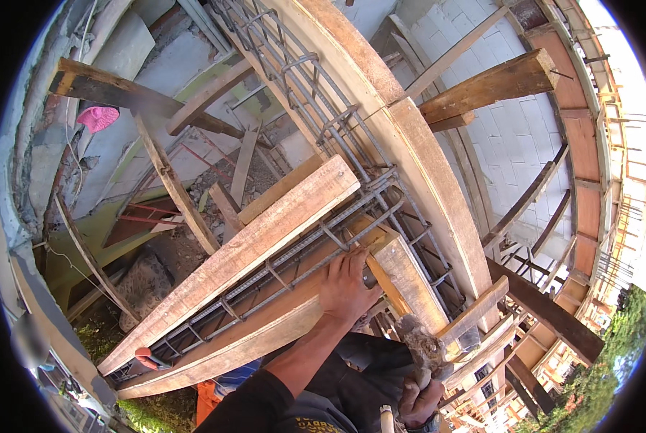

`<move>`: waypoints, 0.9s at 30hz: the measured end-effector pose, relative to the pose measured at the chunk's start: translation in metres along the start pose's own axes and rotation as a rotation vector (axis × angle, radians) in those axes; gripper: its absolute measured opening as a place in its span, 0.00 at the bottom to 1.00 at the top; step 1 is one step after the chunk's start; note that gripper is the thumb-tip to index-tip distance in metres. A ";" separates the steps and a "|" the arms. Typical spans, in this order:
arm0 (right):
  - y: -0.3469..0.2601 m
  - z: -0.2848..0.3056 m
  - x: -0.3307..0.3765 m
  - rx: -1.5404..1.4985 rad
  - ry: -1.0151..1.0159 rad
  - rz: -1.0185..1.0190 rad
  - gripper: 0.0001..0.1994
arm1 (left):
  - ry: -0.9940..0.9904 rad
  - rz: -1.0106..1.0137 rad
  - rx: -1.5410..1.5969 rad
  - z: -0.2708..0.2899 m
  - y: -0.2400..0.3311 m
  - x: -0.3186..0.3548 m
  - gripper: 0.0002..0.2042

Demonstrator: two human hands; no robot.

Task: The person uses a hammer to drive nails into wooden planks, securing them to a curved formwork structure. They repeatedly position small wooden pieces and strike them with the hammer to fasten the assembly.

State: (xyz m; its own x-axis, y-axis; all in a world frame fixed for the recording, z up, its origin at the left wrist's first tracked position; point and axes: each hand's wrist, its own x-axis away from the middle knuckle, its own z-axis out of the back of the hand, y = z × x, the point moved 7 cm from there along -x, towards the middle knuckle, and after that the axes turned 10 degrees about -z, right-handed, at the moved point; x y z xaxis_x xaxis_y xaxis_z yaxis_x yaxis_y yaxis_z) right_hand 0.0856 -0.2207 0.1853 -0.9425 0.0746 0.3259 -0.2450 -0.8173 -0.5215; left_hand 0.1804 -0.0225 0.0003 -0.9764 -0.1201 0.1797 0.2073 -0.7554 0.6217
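My left hand [346, 286] grips the top edge of a wooden formwork board [276, 330], its fingers reaching over toward the inner corner. Just right of it stands a short, thick timber [411, 278]. At the lower right my right hand [422, 401] is closed around a hammer-like tool with a rough, mottled grey head [424, 345]; its exact kind is unclear. Steel rebar cages [265, 270] run inside the formwork channel beside my left hand. A long plank [243, 252] forms the channel's other side. An orange-red and black object [152, 359] lies at its far left end.
A curved formwork wall [438, 180] and another rebar cage [323, 108] cross from the top. Timber props [492, 86] stick out around a white block wall [514, 155]. Rubble lies below at left. A pink item [98, 118] hangs there. A pale stick [387, 418] shows by my body.
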 end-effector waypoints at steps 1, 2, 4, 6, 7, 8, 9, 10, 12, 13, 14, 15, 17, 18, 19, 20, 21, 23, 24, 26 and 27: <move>-0.003 0.000 -0.001 0.027 0.043 -0.002 0.23 | -0.011 -0.014 0.011 -0.002 0.002 -0.003 0.39; -0.001 0.004 0.009 0.007 -0.005 -0.029 0.23 | -0.022 -0.027 0.023 -0.004 0.005 -0.005 0.39; 0.000 0.005 0.017 -0.043 -0.126 -0.059 0.28 | -0.041 -0.033 0.023 -0.003 0.005 -0.005 0.39; -0.019 0.017 0.009 -0.019 0.122 0.192 0.24 | -0.042 -0.029 0.025 -0.002 0.004 -0.005 0.39; -0.017 0.013 0.005 -0.021 0.076 0.128 0.24 | -0.033 -0.023 0.027 -0.002 0.005 -0.005 0.39; -0.016 0.009 0.003 -0.023 0.031 0.064 0.24 | -0.025 -0.017 0.028 -0.002 0.004 -0.005 0.39; -0.014 0.004 0.001 -0.025 -0.014 -0.002 0.24 | -0.030 -0.013 0.018 -0.003 0.002 -0.003 0.38; -0.012 -0.001 0.000 -0.028 -0.060 -0.068 0.23 | -0.036 -0.009 0.006 -0.004 -0.001 -0.001 0.38; -0.018 -0.003 -0.008 -0.094 -0.043 -0.124 0.22 | -0.019 -0.035 -0.009 -0.002 0.002 -0.007 0.37; -0.025 0.000 -0.010 -0.149 0.001 -0.124 0.21 | -0.012 -0.046 -0.011 -0.002 0.005 -0.006 0.38; -0.026 0.003 -0.008 -0.206 0.045 -0.125 0.21 | -0.006 -0.057 -0.015 -0.003 0.008 -0.005 0.38; -0.012 0.001 -0.001 -0.294 0.041 -0.129 0.23 | 0.002 -0.052 -0.008 -0.001 0.007 -0.003 0.38; 0.013 -0.002 0.003 -0.373 0.101 -0.101 0.25 | 0.023 -0.064 -0.009 0.002 0.004 -0.004 0.39; 0.017 0.001 0.008 -0.408 0.128 -0.121 0.26 | 0.022 -0.081 0.012 0.005 0.009 -0.006 0.40; 0.021 0.004 0.013 -0.437 0.156 -0.144 0.28 | 0.008 -0.096 0.037 0.008 0.014 -0.008 0.40; 0.023 0.007 0.012 -0.474 0.163 -0.198 0.27 | -0.008 -0.110 0.062 0.009 0.018 -0.012 0.41; 0.026 0.009 0.011 -0.513 0.164 -0.256 0.26 | 0.067 -0.219 0.084 0.013 0.026 -0.012 0.41; 0.039 0.010 0.006 -0.582 0.135 -0.374 0.24 | 0.210 -0.416 0.136 0.019 0.031 -0.008 0.41; 0.051 0.008 0.004 -0.613 0.105 -0.441 0.23 | 0.165 -0.499 0.121 0.017 0.030 -0.005 0.40; 0.082 0.001 -0.007 -0.586 0.084 -0.543 0.15 | 0.121 -0.550 0.223 0.014 0.020 -0.006 0.37; 0.085 -0.001 -0.021 -0.558 0.100 -0.498 0.13 | 0.128 -0.488 0.390 0.009 0.009 -0.005 0.36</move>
State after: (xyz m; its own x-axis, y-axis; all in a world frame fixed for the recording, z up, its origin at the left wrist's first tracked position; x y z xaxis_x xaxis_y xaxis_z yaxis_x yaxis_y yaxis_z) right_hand 0.0840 -0.2910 0.1330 -0.6994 0.4328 0.5687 -0.7017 -0.2649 -0.6614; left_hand 0.1878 -0.0226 0.0122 -0.9586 0.0843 -0.2719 -0.2798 -0.4551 0.8453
